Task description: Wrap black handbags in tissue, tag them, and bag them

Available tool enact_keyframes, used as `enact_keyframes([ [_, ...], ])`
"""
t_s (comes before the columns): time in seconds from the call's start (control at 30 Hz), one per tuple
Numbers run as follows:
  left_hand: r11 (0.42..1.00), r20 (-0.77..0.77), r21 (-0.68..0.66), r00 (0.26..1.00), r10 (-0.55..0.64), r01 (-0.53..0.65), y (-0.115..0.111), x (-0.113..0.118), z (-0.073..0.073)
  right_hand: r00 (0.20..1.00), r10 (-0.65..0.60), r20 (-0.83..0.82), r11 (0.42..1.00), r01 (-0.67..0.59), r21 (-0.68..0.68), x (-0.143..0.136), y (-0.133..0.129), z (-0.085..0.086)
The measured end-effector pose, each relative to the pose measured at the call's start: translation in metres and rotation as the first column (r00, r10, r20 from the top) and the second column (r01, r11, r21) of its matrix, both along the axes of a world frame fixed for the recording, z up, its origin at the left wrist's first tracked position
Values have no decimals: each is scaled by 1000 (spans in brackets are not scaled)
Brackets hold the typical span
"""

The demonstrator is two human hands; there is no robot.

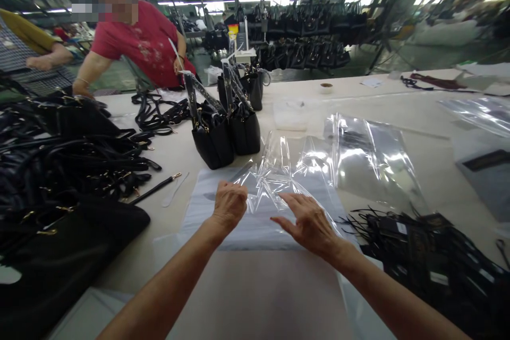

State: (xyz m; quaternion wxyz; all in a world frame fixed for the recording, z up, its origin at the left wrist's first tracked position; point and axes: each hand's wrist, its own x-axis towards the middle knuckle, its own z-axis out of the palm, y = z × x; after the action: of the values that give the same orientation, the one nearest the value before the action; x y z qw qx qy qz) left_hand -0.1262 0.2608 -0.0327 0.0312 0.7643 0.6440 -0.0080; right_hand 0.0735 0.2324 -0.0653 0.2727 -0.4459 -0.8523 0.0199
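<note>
A crinkled sheet of clear plastic film (279, 170) lies over white tissue sheets (263, 231) on the table before me. My left hand (231, 203) is closed in a fist at the film's left side, gripping its edge. My right hand (308, 220) has its thumb and fingers apart above the film's right part; its fingertips are close to the plastic, and whether they touch it I cannot tell. Just beyond stand black handbags (215, 141), upright, their handles wrapped in clear plastic. More flat clear film (370, 159) lies to the right.
Black straps (71, 164) with gold clasps and a large black bag (59, 255) are heaped at left. Black tags with cords (430, 255) pile up at right. A tape roll (325, 87) sits farther back. A person in red (143, 48) leans over the far left side.
</note>
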Motion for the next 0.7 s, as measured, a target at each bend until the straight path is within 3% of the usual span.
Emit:
enact_keyframes([
  [0.1, 997, -7, -22, 997, 78, -78, 5, 4, 4, 998, -51, 40, 999, 51, -9, -18, -8, 1],
  [0.23, 983, -9, -29, 983, 183, -183, 14, 9, 15, 967, -146, 209, 989, 138, 50, -30, -11, -14],
  [0.33, 979, -26, -23, 979, 201, -201, 16, 6, 21, 954, -189, 232, 971, 146, 191, -18, -4, -18],
  [0.47, 989, -61, -12, 988, 144, -145, 12, -3, 21, 974, -173, 144, 943, 122, 311, 11, 3, -7],
  [0.6, 1000, -100, -21, 995, 1, -3, 4, -9, 19, 996, -94, 11, 984, 91, 150, 25, 4, 4],
  [0.7, 994, -138, -33, 984, -112, 108, -3, -15, 20, 993, -114, -40, 993, 113, -28, 24, 3, 9],
])
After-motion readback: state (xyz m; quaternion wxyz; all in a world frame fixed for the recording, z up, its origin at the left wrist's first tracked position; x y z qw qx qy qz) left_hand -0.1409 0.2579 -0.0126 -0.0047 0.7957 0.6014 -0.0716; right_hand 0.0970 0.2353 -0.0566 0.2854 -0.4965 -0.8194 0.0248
